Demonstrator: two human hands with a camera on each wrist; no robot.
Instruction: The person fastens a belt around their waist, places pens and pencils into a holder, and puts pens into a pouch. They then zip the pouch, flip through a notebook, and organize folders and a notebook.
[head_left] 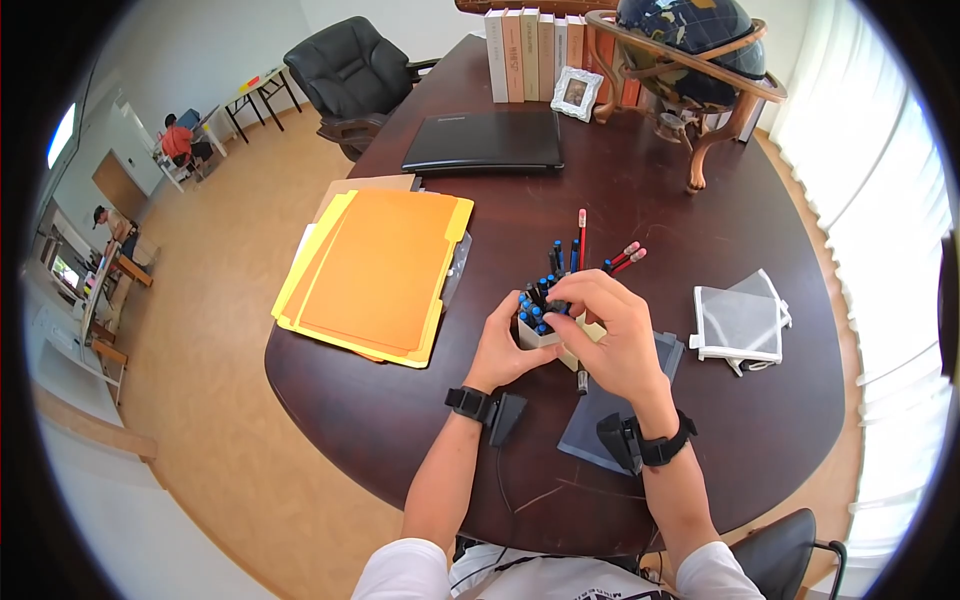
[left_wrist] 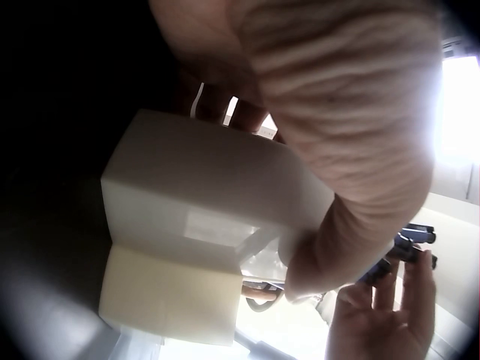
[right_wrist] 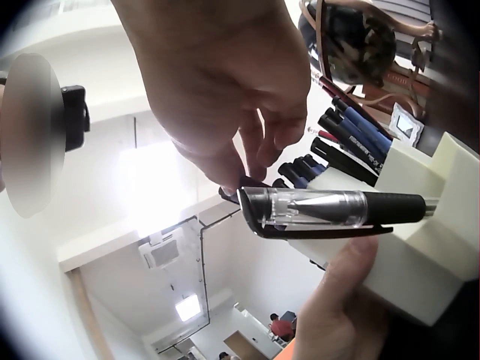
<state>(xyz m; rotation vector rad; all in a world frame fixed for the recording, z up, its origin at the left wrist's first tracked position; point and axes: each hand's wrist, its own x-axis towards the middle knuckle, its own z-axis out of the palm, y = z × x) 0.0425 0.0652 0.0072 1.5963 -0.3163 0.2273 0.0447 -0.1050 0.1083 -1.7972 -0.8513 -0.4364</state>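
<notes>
— While the left hand gripped the cream, angular plastic pen holder on the brown wooden desk, what was the risk?
— Likely tipping, if that grip slackened; the dark pen, pinched by the right hand, could also snag others.
— What did it hold?
— Blue- and black-capped pens, red pencils with pink erasers, one clear, black-capped pen.

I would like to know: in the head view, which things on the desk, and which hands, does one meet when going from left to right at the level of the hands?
Folders → left hand → pen holder → right hand → mesh pouches.
</notes>
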